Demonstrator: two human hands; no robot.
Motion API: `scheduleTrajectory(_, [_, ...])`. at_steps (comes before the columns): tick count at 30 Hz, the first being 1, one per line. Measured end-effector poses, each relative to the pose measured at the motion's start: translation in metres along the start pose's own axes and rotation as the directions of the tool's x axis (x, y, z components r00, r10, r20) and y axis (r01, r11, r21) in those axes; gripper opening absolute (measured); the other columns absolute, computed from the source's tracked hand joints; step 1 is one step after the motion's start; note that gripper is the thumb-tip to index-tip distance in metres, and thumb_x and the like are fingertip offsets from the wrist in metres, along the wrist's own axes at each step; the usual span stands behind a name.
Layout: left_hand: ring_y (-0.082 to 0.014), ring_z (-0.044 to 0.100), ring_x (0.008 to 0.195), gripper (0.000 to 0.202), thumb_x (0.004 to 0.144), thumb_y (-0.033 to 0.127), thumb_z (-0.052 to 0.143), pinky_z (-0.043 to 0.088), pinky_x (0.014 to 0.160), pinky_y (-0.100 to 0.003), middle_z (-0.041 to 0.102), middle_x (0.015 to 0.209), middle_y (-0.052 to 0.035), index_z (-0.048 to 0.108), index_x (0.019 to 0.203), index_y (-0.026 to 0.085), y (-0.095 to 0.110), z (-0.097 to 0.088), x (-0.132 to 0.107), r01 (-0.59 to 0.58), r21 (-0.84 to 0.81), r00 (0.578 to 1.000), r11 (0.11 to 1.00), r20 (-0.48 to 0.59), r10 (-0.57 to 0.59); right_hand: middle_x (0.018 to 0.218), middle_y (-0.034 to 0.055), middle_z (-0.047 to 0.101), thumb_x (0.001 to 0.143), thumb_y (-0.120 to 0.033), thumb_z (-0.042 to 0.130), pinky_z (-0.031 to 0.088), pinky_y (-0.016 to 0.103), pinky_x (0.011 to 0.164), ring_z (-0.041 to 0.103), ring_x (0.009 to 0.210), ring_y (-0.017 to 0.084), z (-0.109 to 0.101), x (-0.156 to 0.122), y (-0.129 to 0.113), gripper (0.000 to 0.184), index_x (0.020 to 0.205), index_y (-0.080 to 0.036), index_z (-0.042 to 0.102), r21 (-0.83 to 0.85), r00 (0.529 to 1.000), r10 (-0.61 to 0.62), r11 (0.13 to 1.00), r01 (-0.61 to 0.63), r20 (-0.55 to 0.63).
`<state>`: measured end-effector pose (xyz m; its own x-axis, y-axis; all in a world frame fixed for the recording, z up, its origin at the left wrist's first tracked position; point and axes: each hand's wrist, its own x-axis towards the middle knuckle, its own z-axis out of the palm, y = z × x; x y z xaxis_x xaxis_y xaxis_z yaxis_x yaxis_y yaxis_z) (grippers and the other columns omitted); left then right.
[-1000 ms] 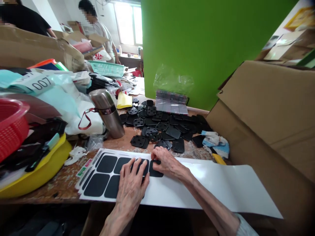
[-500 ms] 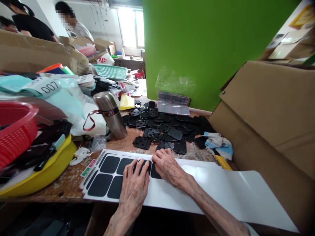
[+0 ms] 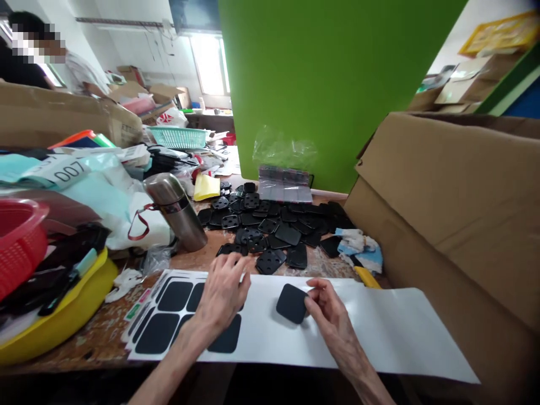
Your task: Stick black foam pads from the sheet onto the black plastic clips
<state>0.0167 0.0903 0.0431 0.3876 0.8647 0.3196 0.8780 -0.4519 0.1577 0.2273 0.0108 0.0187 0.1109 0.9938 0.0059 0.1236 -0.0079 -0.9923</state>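
Observation:
A white backing sheet (image 3: 371, 332) lies across the wooden table's front edge, with several matte black rounded-square pads (image 3: 158, 333) stuck on its left part. My right hand (image 3: 331, 320) pinches one loose black pad (image 3: 291, 303) by its edge, above the bare white part of the sheet. My left hand (image 3: 221, 295) hovers over the sheet's upper edge, its fingers apart and holding nothing, and it hides part of the pads. Just beyond it lies a heap of black plastic plates with holes (image 3: 264, 225).
A steel thermos (image 3: 175, 212) stands left of the heap, beside a yellow tray (image 3: 54, 315) and a red basket (image 3: 21, 242). Cardboard flaps (image 3: 442, 225) rise on the right, and a green board (image 3: 329, 84) stands behind the table. A person (image 3: 34, 50) stands far back left.
My right hand has moved right, carrying a black pad off the sheet. My left hand has lifted off the pads toward the heap. The view has turned slightly left.

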Motion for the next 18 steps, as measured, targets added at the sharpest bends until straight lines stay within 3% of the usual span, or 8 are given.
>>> scheduleTrajectory(2, [-0.0245,0.048,0.097,0.034,0.077,0.015,0.042,0.037,0.087,-0.042,0.057,0.103,-0.0092,0.054,0.109,0.018,0.0,0.005,0.037,-0.068,-0.005,0.996,0.998,0.061,0.068,0.078,-0.0002,0.047,0.084,-0.037,0.048,0.04,0.025,0.063,0.047,0.07,0.014,0.0,-0.001,0.006,0.024,0.1,-0.02,0.045,0.076,0.999,0.036,0.996,-0.037,0.005])
scheduleTrajectory(4, [-0.0267,0.045,0.104,0.045,0.067,0.012,0.048,0.034,0.09,-0.044,0.055,0.111,-0.0097,0.053,0.112,0.02,-0.001,0.019,0.067,-0.132,-0.002,0.986,0.991,0.098,0.132,0.076,-0.0001,0.048,0.083,-0.039,0.049,0.039,0.024,0.063,0.047,0.068,0.013,0.0,0.0,0.008,0.021,0.09,-0.019,0.048,0.106,0.998,0.056,0.993,-0.058,0.02])
scheduleTrajectory(7, [-0.0265,0.048,0.1,0.059,0.058,0.008,0.047,0.034,0.088,-0.045,0.057,0.106,-0.0087,0.052,0.116,0.022,-0.006,0.039,0.091,-0.205,-0.018,0.965,0.979,0.163,0.206,0.072,-0.0012,0.046,0.084,-0.039,0.049,0.038,0.023,0.06,0.044,0.066,0.012,-0.003,0.002,0.007,0.021,0.082,-0.019,0.047,0.124,0.997,0.06,0.99,-0.065,0.04])
scheduleTrajectory(12, [-0.029,0.048,0.095,0.062,0.058,0.009,0.046,0.038,0.08,-0.044,0.056,0.101,-0.0104,0.051,0.119,0.023,-0.01,0.049,0.095,-0.175,-0.068,0.959,0.982,0.214,0.185,0.071,-0.002,0.043,0.085,-0.039,0.048,0.035,0.022,0.06,0.041,0.066,0.011,-0.008,0.0,0.008,0.021,0.08,-0.018,0.046,0.133,0.996,0.047,0.989,-0.057,0.075])
scheduleTrajectory(18, [-0.0272,0.054,0.094,0.042,0.076,0.02,0.039,0.037,0.084,-0.047,0.06,0.095,-0.0084,0.054,0.114,0.025,-0.008,0.03,0.083,0.06,-0.26,0.959,0.964,0.283,0.017,0.074,-0.0024,0.044,0.085,-0.037,0.048,0.034,0.022,0.064,0.042,0.069,0.012,-0.01,-0.001,0.008,0.017,0.082,-0.02,0.046,0.175,0.999,0.011,0.984,-0.019,0.045])
